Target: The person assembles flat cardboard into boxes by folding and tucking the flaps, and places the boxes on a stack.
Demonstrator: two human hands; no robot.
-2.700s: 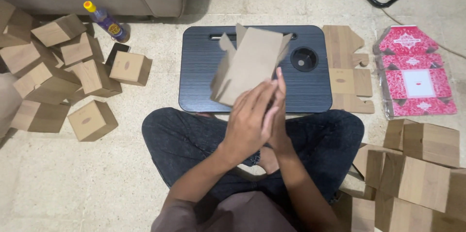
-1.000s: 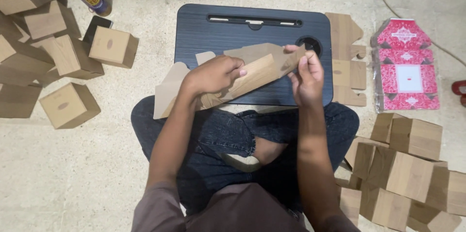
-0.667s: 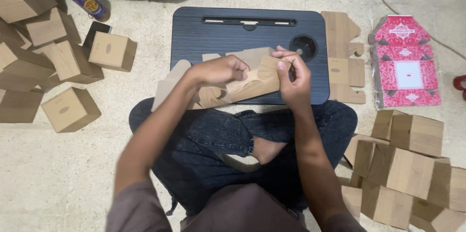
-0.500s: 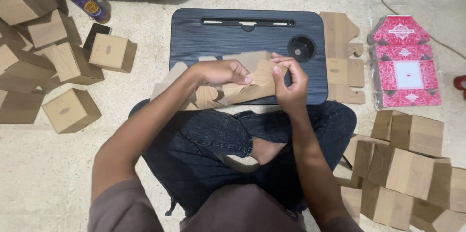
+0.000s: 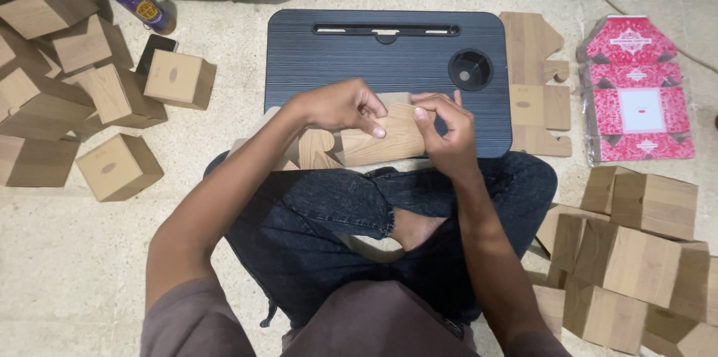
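Two hands, left hand (image 5: 340,105) and right hand (image 5: 443,127), pinch the cardboard box blank (image 5: 374,140) (fingers curled).

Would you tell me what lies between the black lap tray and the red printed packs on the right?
In the head view, flat wood-grain cardboard blanks lie on the floor between the black lap tray and the red printed packs.

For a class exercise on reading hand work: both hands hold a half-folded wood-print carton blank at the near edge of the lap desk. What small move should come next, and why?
Probably press the loose end flaps shut. The left hand and right hand pinch the wood-print carton blank at the near edge of the black lap desk; its body looks partly formed, while flaps at its left end still splay open, unlike the finished boxes on the left.
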